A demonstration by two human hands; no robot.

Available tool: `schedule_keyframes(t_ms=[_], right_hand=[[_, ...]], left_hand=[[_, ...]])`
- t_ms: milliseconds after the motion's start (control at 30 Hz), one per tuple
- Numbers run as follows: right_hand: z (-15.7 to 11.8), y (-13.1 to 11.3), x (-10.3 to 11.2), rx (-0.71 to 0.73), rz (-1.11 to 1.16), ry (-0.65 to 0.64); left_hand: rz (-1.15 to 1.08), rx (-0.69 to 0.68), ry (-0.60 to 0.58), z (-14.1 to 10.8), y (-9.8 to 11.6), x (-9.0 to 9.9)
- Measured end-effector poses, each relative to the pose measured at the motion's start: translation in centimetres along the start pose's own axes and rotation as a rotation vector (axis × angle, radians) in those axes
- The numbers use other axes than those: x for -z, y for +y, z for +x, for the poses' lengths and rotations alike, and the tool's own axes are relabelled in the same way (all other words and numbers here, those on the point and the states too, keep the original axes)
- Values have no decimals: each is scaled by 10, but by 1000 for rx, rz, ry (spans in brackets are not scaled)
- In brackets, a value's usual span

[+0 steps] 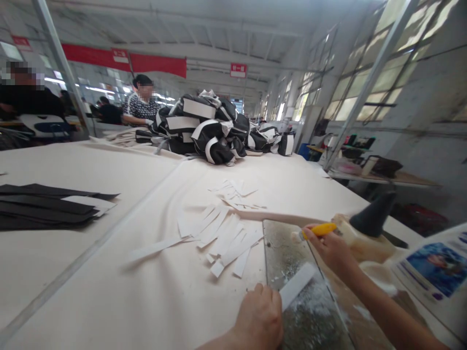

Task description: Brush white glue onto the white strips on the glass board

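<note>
My right hand (330, 245) is closed around the yellow handle of a brush (321, 229), its pale bristles over the far part of a grey board (279, 243). White smears cover much of the board's near half. My left hand (260, 316) is closed on the near end of a white strip (298, 286), which lies slanted across the board. To the left of the board, several loose white strips (222, 233) are spread in a fan on the cloth-covered table (109, 272). A smaller heap of white pieces (235, 192) lies behind them.
Black-and-white stuffed items (215, 131) are piled at the table's back. Black strips (47, 209) lie at left. A dark cone (374, 214) and a labelled white container (434, 272) stand at right. A person (140, 104) works behind the table.
</note>
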State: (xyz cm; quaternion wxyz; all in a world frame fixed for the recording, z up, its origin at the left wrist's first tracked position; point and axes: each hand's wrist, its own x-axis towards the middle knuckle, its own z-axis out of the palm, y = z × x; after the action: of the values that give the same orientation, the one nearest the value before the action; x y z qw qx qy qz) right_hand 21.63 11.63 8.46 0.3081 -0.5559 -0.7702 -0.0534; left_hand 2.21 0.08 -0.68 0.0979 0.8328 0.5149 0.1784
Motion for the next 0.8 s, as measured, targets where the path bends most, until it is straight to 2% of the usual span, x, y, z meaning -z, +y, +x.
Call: schedule_keyframes(t_ms=[167,267,400,533,600,700,800], right_hand=[[27,-25,-25,108,54,-162],[50,-39,-43,147,-7,-272],[83,-60,-68,189,-104,-306],[103,-88,-107,222,-147,-329],[108,-104,-130,214,-159,-325],[112,-122,-157,156,-187,-316],[116,-128,-166,87,-212,-339]], left_hand=[[62,-50,-26,-1,-4,2],[86,-76,-30,0,-7,3],[33,-48,-79,7,-8,2],[33,-53,-128,13,-8,-2],[61,-56,-85,14,-10,-11],[57,-39,62,16,-16,-37],[-3,67,185,17,-19,-59]])
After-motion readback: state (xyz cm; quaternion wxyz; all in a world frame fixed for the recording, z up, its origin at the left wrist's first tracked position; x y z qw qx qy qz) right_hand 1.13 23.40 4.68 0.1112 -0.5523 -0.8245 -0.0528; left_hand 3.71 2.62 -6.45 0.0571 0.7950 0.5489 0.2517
